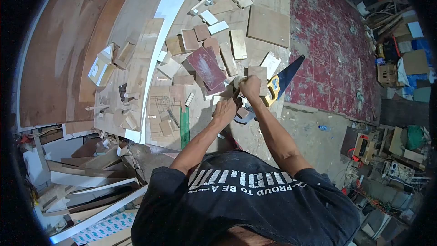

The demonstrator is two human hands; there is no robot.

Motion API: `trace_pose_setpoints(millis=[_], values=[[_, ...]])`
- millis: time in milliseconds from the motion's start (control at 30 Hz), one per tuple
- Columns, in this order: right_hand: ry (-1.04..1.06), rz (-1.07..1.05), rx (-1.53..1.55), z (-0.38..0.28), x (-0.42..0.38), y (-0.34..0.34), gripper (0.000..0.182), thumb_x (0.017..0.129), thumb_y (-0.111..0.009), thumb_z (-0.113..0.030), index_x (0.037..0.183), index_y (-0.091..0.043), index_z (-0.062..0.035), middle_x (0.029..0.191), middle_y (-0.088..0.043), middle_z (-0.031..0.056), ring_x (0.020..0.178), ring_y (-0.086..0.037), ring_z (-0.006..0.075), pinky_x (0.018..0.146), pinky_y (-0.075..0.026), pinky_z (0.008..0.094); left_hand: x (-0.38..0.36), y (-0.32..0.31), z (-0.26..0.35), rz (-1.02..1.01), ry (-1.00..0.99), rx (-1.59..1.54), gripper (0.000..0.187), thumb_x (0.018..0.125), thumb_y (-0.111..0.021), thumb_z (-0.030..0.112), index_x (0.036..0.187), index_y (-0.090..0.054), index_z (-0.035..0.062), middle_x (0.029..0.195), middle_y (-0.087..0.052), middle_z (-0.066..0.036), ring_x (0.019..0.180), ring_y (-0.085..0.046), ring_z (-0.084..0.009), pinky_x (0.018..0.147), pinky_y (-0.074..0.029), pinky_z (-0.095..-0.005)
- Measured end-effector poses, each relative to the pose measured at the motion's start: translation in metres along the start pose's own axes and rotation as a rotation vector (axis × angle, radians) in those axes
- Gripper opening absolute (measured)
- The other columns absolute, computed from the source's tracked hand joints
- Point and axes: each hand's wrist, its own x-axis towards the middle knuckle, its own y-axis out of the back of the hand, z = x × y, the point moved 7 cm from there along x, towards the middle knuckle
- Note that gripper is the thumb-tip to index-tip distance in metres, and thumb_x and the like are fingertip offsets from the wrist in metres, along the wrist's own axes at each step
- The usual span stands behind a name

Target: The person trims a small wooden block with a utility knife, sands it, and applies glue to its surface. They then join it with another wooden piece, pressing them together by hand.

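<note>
Both of my hands are close together over the near right part of the wooden work table. My left hand is closed, and my right hand is closed just above and to its right. A small dark object shows between them; its kind is hidden by my fingers. A handsaw with a yellow handle lies right of my right hand, its dark blade reaching past the table edge. Beyond my hands are a dark red board and a square wood block.
Many wood offcuts are scattered over the table, with a flat plywood square at the far right. A green strip lies left of my left arm. Small wooden house shape stands at left. Stacked boards fill the lower left floor.
</note>
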Motion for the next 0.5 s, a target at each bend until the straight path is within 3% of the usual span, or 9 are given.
trace_pose_setpoints(millis=[100,200,300,433,500], values=[[-0.174,0.076,0.006,0.02,0.004,-0.005,0.018,0.069,-0.065,-0.009,0.069,-0.067,0.0084,0.062,-0.062,0.0278,0.059,-0.067,0.0362,0.056,-0.053,0.0415,0.003,-0.006,-0.004,0.025,-0.007,-0.022,0.016,0.084,-0.055,0.01,0.089,-0.061,-0.0046,0.079,-0.067,-0.023,0.074,-0.067,-0.0371,0.066,-0.048,-0.048],[-0.391,0.034,0.32,0.05,0.002,-0.017,0.014,0.073,-0.065,-0.005,0.073,-0.068,0.0084,0.062,-0.066,0.0144,0.051,-0.062,0.0193,0.046,-0.048,0.0344,0.006,0.005,0.003,0.01,-0.061,0.053,0.016,0.083,-0.054,0.008,0.088,-0.063,-0.0044,0.085,-0.068,-0.022,0.073,-0.067,-0.0356,0.065,-0.05,-0.0478],[-0.461,-0.024,0.441,0.069,0.003,-0.032,0.015,0.076,-0.065,-0.006,0.076,-0.067,0.0091,0.064,-0.065,0.0129,0.049,-0.059,0.0177,0.043,-0.046,0.0319,0.004,0.016,0.01,0.107,-0.15,0.104,0.018,0.083,-0.053,0.006,0.078,-0.068,-0.001,0.085,-0.066,-0.018,0.069,-0.069,-0.0299,0.06,-0.054,-0.0417],[-0.373,-0.01,0.389,0.064,-0.007,-0.02,0.014,0.078,-0.063,-0.005,0.077,-0.067,0.008,0.064,-0.064,0.0098,0.051,-0.059,0.0153,0.045,-0.045,0.0286,0.005,0.012,0.01,0.007,-0.123,0.147,0.018,0.084,-0.053,0.006,0.08,-0.069,-0.0006,0.098,-0.067,-0.019,0.071,-0.069,-0.0296,0.061,-0.055,-0.0407],[-0.224,0.084,0.489,0.061,-0.008,-0.011,0.012,0.081,-0.062,-0.005,0.079,-0.068,0.0052,0.064,-0.061,0.0057,0.053,-0.055,0.011,0.048,-0.041,0.0253,0.004,0.018,0.012,0.1,-0.157,0.056,0.016,0.085,-0.055,0.011,0.089,-0.068,0.0016,0.125,-0.06,-0.014,0.073,-0.069,-0.0293,0.062,-0.055,-0.0407]])
